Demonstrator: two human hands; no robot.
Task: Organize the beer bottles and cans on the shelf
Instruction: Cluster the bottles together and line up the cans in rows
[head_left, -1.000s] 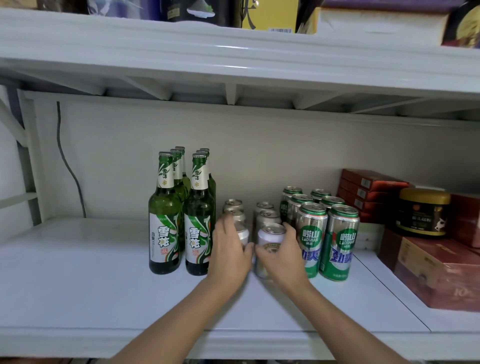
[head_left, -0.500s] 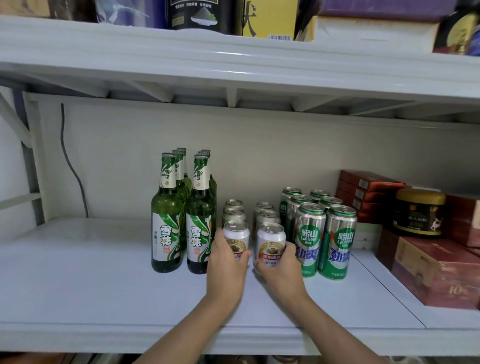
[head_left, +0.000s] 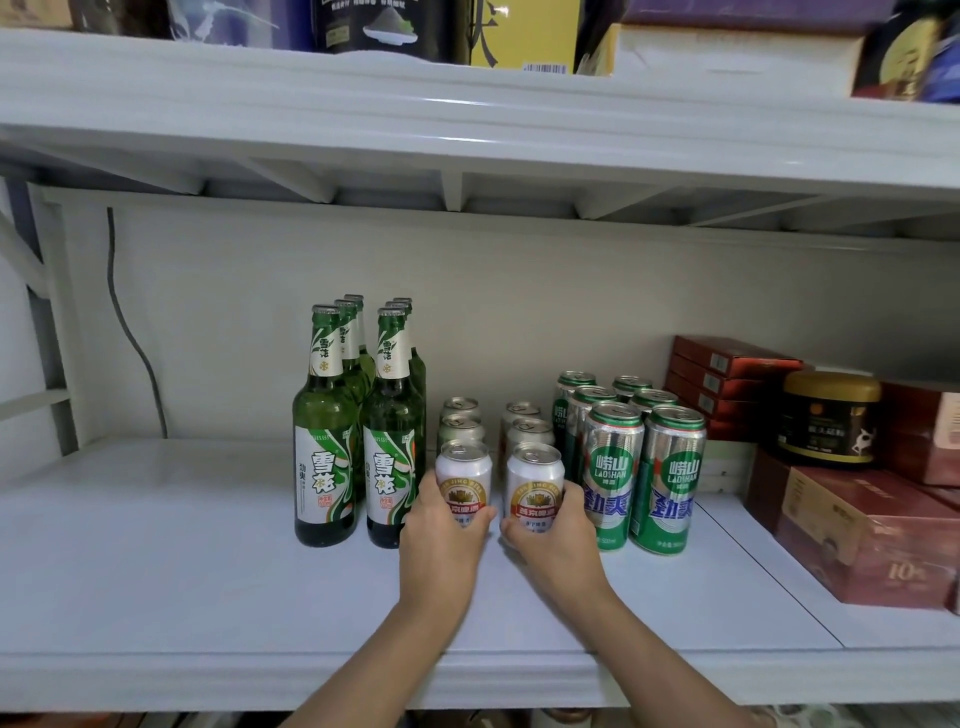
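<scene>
White shelf (head_left: 156, 571) runs wide under another white shelf, with a pale wall behind and red boxes (head_left: 857, 535) at 3 o'clock. Left hand (head_left: 441, 540) curls round one small can (head_left: 464, 480) and right hand (head_left: 558, 540) curls round another (head_left: 535, 486). Bottles (head_left: 358, 426) stand at 9 o'clock of them, tall cans (head_left: 639, 467) at 3 o'clock.

Shelf (head_left: 156, 561): smooth white painted surface, faint sheen along the front edge. Bottles (head_left: 324, 441): glossy green glass, paper labels, crimped metal caps. Small cans (head_left: 463, 480): bright metal with satin white print. Tall cans (head_left: 670, 483): shiny metal printed green and silver. Boxes (head_left: 862, 535) at the right edge: red card, semi-gloss. Jar (head_left: 828, 415): glossy dark body, gold lid.
</scene>
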